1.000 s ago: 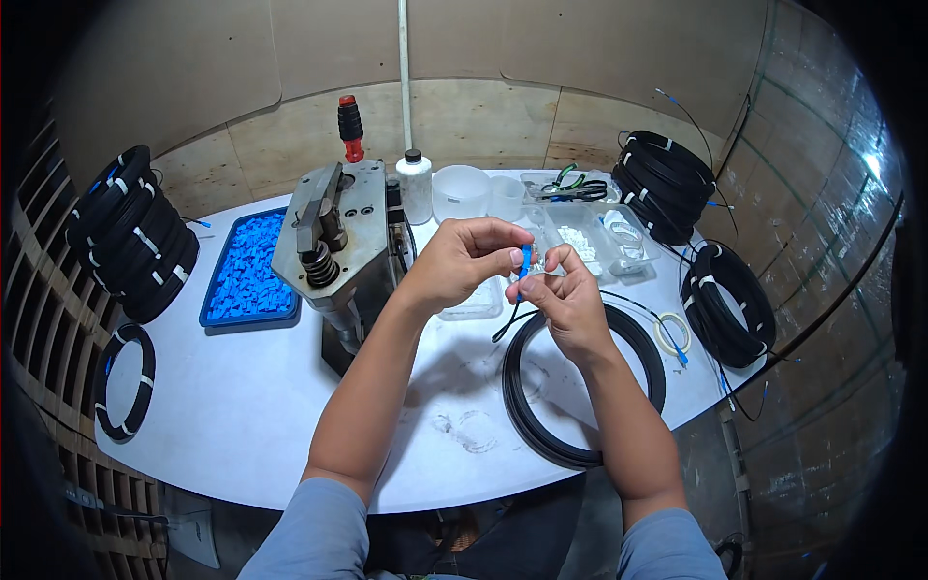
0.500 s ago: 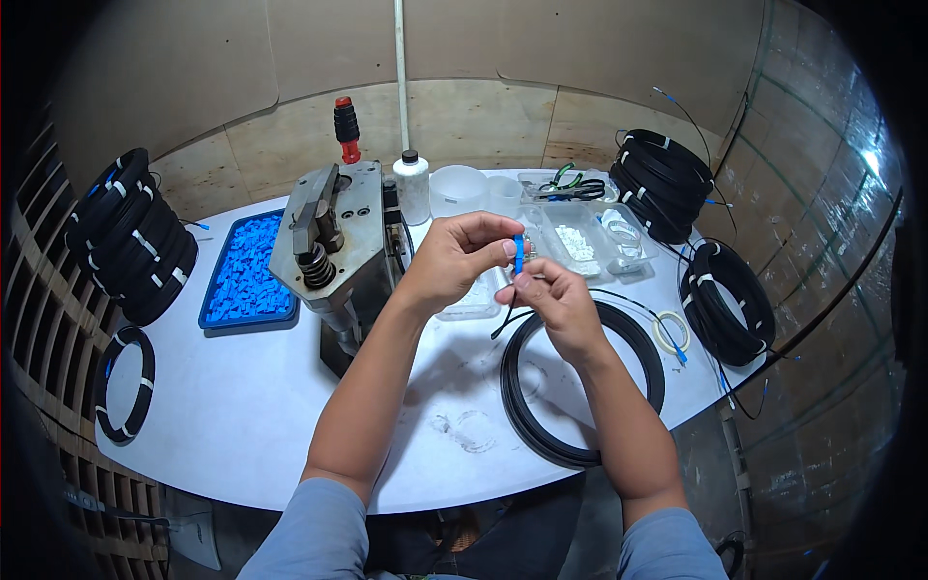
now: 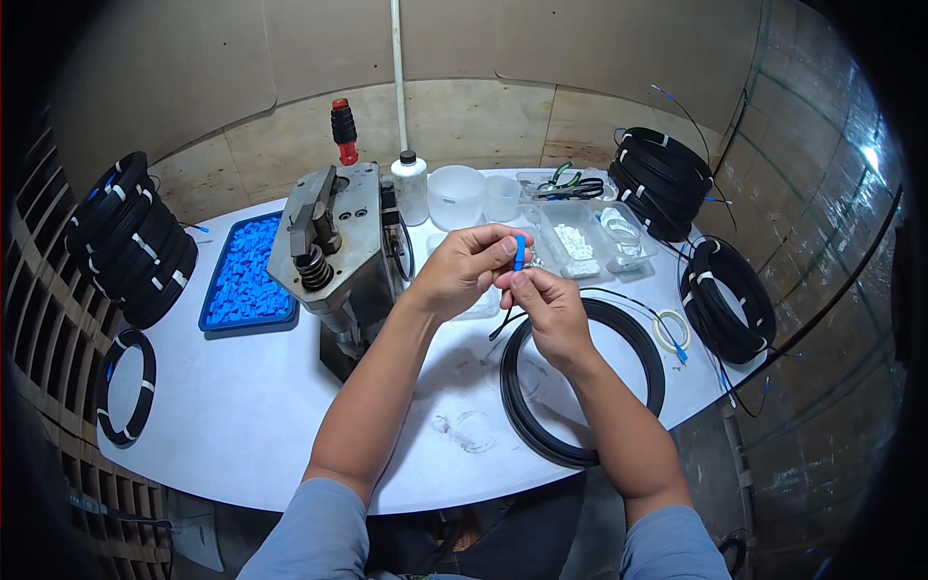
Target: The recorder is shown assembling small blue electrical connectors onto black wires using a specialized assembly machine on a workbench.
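Observation:
A small blue cable connector stands roughly upright above the middle of the table. Thumb and fingers of my left hand are closed around its upper part. Just below, my right hand pinches at its lower end, where the thin black cable comes in; the fingers hide the exact joint. That cable bends down beside my right fingers toward a large black cable coil lying flat under my right forearm. Another blue-tipped end rests on the table to the right of the coil.
Left of my arms stands a metal hand press, beside a tray of blue connector parts. Behind are a bottle, tubs and a clear compartment box with white pieces. Cable coils stack at both sides; a tape roll lies right.
My right hand has moved slightly up and left, closer to my left hand. My left hand has dipped a little, its fingers now closer around the blue connector.

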Demonstrator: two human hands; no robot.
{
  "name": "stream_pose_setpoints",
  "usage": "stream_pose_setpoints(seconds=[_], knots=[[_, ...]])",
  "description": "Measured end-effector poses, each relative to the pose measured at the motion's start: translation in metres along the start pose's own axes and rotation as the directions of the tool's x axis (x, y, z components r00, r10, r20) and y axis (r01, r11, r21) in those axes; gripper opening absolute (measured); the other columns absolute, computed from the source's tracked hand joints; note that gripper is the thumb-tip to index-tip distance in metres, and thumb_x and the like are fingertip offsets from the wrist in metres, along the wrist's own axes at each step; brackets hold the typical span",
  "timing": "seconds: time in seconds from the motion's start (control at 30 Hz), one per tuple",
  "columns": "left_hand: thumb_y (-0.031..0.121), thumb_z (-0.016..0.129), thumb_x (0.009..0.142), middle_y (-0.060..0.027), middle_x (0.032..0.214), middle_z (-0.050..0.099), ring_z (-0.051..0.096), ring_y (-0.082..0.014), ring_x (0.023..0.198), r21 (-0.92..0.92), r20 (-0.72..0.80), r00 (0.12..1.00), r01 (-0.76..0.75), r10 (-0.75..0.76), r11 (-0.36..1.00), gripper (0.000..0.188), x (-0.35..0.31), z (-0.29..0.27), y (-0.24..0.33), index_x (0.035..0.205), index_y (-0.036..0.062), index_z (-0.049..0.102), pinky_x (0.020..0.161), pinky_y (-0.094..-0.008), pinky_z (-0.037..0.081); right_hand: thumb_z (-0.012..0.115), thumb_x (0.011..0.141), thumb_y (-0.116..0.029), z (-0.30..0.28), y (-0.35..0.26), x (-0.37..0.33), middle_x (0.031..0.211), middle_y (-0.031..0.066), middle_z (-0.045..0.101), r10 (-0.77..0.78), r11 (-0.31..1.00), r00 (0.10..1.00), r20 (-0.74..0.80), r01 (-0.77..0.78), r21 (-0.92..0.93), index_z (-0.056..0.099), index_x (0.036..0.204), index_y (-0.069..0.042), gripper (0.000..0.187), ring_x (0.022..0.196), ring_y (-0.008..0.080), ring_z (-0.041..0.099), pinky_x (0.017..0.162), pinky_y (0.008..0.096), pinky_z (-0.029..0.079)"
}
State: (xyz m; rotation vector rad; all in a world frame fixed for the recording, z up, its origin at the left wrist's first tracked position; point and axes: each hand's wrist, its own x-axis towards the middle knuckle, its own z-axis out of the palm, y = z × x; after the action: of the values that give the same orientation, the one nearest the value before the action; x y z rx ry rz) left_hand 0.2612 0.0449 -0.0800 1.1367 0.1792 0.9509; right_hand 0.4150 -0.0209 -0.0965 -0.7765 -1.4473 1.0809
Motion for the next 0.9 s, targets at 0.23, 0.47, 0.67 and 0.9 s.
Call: stream_pose_setpoints(seconds=[0.23, 0.47, 0.67, 0.9], knots=[[0.025, 0.056, 0.095, -0.0046, 0.088, 0.060, 0.057, -0.0112, 0.073, -0.040, 0.028, 0.998, 0.052, -0.051, 0.998, 0.028, 0.002, 0.006, -0.003, 0.104, -0.0018, 0.059, 0.062, -0.0272, 0.048, 0.054, 0.096, -0.018, 0.005, -0.002, -0.001, 0.075, 0.0019, 0.060, -0.039, 0.999, 0.996, -0.079, 0.039, -0.007, 0.066, 0.093, 0.001, 0.023, 0.071, 0.0069, 0.053, 0.066, 0.0213, 0.042], [0.026, 0.054, 0.096, -0.0024, 0.080, 0.057, 0.054, -0.0102, 0.070, -0.050, 0.084, 0.991, 0.105, -0.101, 0.993, 0.029, 0.001, 0.007, -0.004, 0.104, -0.0020, 0.058, 0.059, -0.0267, 0.047, 0.054, 0.096, -0.017, 0.007, 0.003, -0.003, 0.074, 0.0015, 0.059, -0.053, 0.998, 0.991, -0.125, 0.048, -0.040, 0.065, 0.091, 0.001, 0.023, 0.069, 0.0061, 0.052, 0.064, 0.0209, 0.041], [0.026, 0.056, 0.095, -0.0020, 0.080, 0.057, 0.054, -0.0098, 0.069, -0.054, 0.110, 0.986, 0.132, -0.126, 0.990, 0.029, 0.002, 0.003, -0.008, 0.105, -0.0014, 0.059, 0.058, -0.0250, 0.047, 0.051, 0.098, -0.018, 0.008, 0.003, -0.004, 0.078, 0.0018, 0.060, -0.052, 0.996, 0.988, -0.146, 0.041, -0.077, 0.065, 0.089, 0.002, 0.026, 0.070, 0.0072, 0.051, 0.066, 0.0220, 0.041], [0.027, 0.056, 0.095, -0.0032, 0.083, 0.060, 0.055, -0.0099, 0.069, -0.043, 0.091, 0.987, 0.133, -0.129, 0.990, 0.031, 0.003, 0.003, -0.014, 0.106, -0.0010, 0.059, 0.058, -0.0243, 0.047, 0.051, 0.098, -0.017, 0.006, 0.000, -0.002, 0.074, 0.0005, 0.057, -0.079, 0.996, 0.984, -0.157, 0.071, -0.055, 0.063, 0.085, 0.001, 0.025, 0.069, 0.0061, 0.050, 0.063, 0.0211, 0.039]])
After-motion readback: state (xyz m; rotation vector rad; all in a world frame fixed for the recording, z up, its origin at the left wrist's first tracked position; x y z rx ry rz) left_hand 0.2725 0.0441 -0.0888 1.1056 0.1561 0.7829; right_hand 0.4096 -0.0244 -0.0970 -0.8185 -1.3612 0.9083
